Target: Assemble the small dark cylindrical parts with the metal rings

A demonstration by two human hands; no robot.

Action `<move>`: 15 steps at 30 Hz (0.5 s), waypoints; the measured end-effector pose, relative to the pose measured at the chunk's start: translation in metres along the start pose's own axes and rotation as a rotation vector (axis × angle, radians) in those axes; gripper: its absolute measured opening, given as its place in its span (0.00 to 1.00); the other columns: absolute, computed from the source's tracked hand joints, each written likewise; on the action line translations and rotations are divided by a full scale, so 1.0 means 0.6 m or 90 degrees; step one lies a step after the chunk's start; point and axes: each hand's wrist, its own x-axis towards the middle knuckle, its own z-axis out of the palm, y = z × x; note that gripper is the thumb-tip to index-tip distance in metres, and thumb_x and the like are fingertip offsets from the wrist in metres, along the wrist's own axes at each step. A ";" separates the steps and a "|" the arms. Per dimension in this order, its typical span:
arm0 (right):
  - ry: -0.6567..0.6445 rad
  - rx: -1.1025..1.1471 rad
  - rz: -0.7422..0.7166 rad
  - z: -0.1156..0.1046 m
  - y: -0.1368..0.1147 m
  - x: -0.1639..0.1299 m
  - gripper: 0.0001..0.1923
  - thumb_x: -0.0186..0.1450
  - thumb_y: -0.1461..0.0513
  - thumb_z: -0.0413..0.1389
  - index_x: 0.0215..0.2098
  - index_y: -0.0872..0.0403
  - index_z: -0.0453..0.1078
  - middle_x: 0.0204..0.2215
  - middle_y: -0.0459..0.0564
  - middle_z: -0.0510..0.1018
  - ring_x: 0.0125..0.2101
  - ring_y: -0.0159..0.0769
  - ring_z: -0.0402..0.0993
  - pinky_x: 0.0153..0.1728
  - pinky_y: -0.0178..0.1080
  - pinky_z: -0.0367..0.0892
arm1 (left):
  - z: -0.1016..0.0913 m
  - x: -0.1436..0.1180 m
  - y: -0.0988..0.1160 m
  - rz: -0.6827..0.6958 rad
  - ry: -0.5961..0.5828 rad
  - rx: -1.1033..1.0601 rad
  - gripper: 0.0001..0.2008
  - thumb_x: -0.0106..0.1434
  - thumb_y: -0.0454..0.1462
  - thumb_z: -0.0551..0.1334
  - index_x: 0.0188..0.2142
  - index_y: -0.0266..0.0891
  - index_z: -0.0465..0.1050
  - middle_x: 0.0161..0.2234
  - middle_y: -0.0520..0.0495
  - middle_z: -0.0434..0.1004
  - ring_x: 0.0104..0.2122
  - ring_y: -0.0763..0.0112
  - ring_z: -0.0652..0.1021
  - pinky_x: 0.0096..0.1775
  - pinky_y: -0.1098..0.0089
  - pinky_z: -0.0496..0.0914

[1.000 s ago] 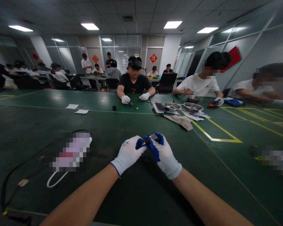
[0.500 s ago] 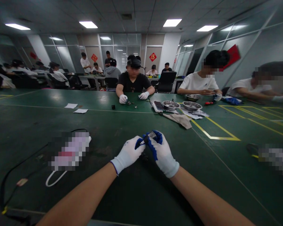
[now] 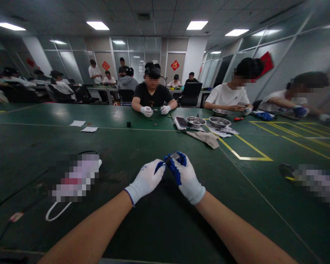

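Observation:
Both of my hands wear white gloves with blue coated palms and meet above the green table (image 3: 143,234). My right hand (image 3: 185,176) is closed round a small block-shaped part (image 3: 175,157), black at one end and shiny or clear at the other. Its exact kind cannot be made out. My left hand (image 3: 151,176) is pinched at the part's dark end. A thin shiny bit shows at its fingertips, too small to name.
At left lies a blurred-out pale object (image 3: 78,178) with a white loop, near a black cable (image 3: 13,194). Ahead are steel bowls (image 3: 196,122), a beige cloth (image 3: 203,138), paper slips (image 3: 89,129) and a small black block (image 3: 128,124). Across the table, gloved co-workers (image 3: 154,93) sit working.
My left fingers have drawn slightly back from the part, and less metal shows between the hands. The right hand keeps its hold. The view has shifted a little to the right.

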 end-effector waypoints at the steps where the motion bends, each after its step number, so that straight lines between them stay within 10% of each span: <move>1: -0.004 -0.001 0.001 0.000 0.000 -0.001 0.29 0.48 0.56 0.76 0.43 0.48 0.72 0.37 0.45 0.83 0.41 0.43 0.83 0.52 0.51 0.77 | 0.000 -0.001 0.001 0.000 -0.002 -0.011 0.09 0.68 0.42 0.59 0.41 0.41 0.74 0.38 0.45 0.80 0.37 0.62 0.79 0.42 0.65 0.72; 15: 0.004 0.065 -0.005 -0.001 -0.008 0.009 0.30 0.45 0.56 0.78 0.41 0.47 0.70 0.35 0.43 0.82 0.40 0.44 0.84 0.49 0.51 0.78 | -0.007 0.004 -0.009 -0.007 -0.015 -0.109 0.17 0.72 0.44 0.50 0.28 0.40 0.68 0.27 0.50 0.73 0.29 0.68 0.73 0.34 0.68 0.68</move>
